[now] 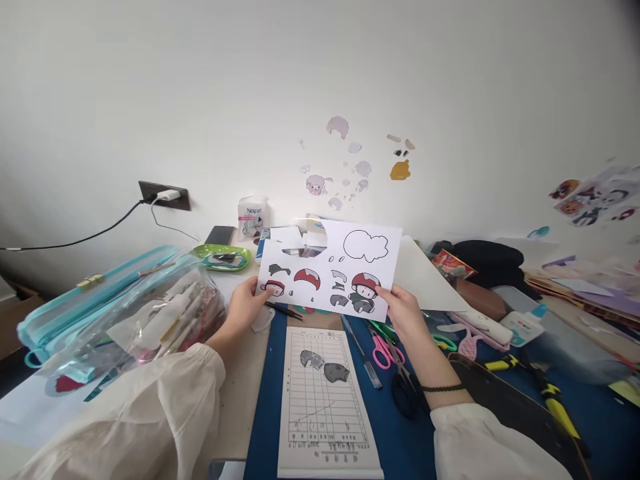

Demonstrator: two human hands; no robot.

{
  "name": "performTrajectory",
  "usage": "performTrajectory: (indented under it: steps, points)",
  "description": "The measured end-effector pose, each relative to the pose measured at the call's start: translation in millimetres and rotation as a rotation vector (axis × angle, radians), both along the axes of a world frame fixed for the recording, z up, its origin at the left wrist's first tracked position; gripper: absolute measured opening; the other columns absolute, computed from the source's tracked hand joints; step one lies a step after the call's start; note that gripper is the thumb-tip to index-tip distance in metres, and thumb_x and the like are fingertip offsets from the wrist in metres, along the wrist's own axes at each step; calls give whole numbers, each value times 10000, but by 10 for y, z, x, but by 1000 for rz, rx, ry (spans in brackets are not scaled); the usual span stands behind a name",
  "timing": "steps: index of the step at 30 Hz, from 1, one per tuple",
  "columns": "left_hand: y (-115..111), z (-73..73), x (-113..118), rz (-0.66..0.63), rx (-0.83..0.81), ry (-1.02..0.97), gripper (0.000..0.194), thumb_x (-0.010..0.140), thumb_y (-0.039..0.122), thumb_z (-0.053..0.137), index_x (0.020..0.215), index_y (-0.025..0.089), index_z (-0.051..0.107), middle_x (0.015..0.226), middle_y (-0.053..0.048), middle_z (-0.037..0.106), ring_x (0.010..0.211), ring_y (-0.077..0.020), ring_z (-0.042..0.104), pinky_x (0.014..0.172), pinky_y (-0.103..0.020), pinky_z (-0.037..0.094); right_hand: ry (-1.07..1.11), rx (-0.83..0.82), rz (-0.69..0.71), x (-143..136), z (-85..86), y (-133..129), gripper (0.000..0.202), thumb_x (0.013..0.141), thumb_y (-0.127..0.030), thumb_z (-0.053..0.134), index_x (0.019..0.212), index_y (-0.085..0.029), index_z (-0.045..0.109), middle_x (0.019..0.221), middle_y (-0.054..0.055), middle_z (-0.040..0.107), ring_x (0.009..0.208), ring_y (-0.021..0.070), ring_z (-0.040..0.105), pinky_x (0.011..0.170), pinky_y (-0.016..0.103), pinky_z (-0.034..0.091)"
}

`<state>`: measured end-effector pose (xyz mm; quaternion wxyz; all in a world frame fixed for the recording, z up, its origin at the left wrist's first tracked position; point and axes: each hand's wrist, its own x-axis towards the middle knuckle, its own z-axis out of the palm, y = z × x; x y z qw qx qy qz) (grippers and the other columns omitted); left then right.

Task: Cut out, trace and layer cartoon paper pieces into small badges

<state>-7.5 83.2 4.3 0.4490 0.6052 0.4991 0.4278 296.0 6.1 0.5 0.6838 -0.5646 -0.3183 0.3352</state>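
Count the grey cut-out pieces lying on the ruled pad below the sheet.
2. One grey piece lies at the pad's upper left; the other grey piece sits just right of it and slightly lower. Both are on the ruled pad; none seems hidden.

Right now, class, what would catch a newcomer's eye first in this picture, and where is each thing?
First, the printed sheet of red-capped cartoon figures, held up mid-frame by the left hand and right hand, parts already cut out of its top edge. Below it, a lined notepad on the blue mat carries two grey cutouts. Pink-handled scissors lie just right of the pad, and paper shapes dot the wall behind.
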Motion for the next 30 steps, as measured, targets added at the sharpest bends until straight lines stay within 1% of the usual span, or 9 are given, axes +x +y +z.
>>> performTrajectory:
  steps: [4, 7, 12, 17, 19, 22, 26, 28, 30]
  points:
    - [13, -54, 27, 107, 88, 64, 164, 833, 183, 683, 985, 144, 634, 990, -52, 702, 939, -218, 671, 886, -418, 530, -6, -23, -23, -60, -12, 6, 331, 586, -282, 779, 888, -178, 696, 858, 71, 774, 850, 298, 723, 684, 381, 598]
    - [15, -56, 40, 205, 154, 87, 292, 743, 118, 678, 1017, 173, 596, 1054, -80, 706, 1024, -250, 658, 952, -416, 498, -18, -45, -67, -69, -17, -3, 383, 570, -285, 771, 923, -185, 660, 920, 80, 762, 903, 298, 712, 727, 384, 596]
    - [-25, 3, 29, 316, 227, 120, 379, 718, 150, 670, 1070, 183, 535, 1215, -132, 629, 1186, -272, 576, 1040, -451, 443, -57, -83, -185, 20, -21, -72, 457, 596, -323, 748, 1008, -200, 593, 1116, 99, 694, 1127, 288, 637, 913, 392, 555]
    - [-240, 137, 40, 274, 300, 162, 269, 760, 259, 660, 1008, 207, 569, 1123, -78, 643, 1079, -258, 597, 981, -446, 472, -118, -115, -240, 72, 25, -173, 439, 658, -360, 700, 1053, -219, 570, 1240, 106, 621, 1250, 279, 558, 1057, 417, 459]
    - [-361, 196, 57, 207, 341, 191, 222, 789, 312, 643, 981, 219, 583, 1051, -51, 651, 979, -238, 599, 914, -426, 489, -165, -116, -250, 57, 64, -213, 444, 685, -374, 693, 1088, -232, 573, 1293, 102, 591, 1282, 278, 526, 1077, 426, 434]
    - [-534, 222, 72, -18, 473, 283, 138, 857, 311, 573, 971, 232, 573, 983, -23, 636, 871, -195, 567, 812, -367, 489, -267, -102, -242, -3, 145, -280, 452, 725, -380, 689, 1141, -242, 581, 1332, 95, 567, 1306, 273, 490, 1095, 437, 397]
    - [-705, 127, 57, -355, 613, 398, 61, 905, 224, 503, 949, 236, 544, 891, 0, 600, 816, -166, 550, 733, -315, 478, -401, -105, -170, -153, 307, -378, 294, 762, -388, 678, 1017, -243, 656, 1159, 70, 654, 1133, 268, 586, 1000, 443, 440]
    - [-765, 85, 46, -468, 614, 436, 74, 897, 201, 503, 957, 234, 534, 904, 0, 606, 838, -169, 562, 754, -327, 487, -518, -123, -27, -243, 398, -433, 205, 797, -407, 648, 910, -239, 677, 1007, 54, 689, 977, 252, 626, 887, 416, 482]
    - [-808, 73, 39, -541, 578, 478, 142, 858, 179, 539, 989, 231, 524, 946, -8, 620, 884, -183, 577, 785, -349, 502, -690, -164, 237, -326, 465, -497, 163, 830, -390, 613, 843, -240, 676, 902, 38, 691, 857, 223, 627, 780, 368, 495]
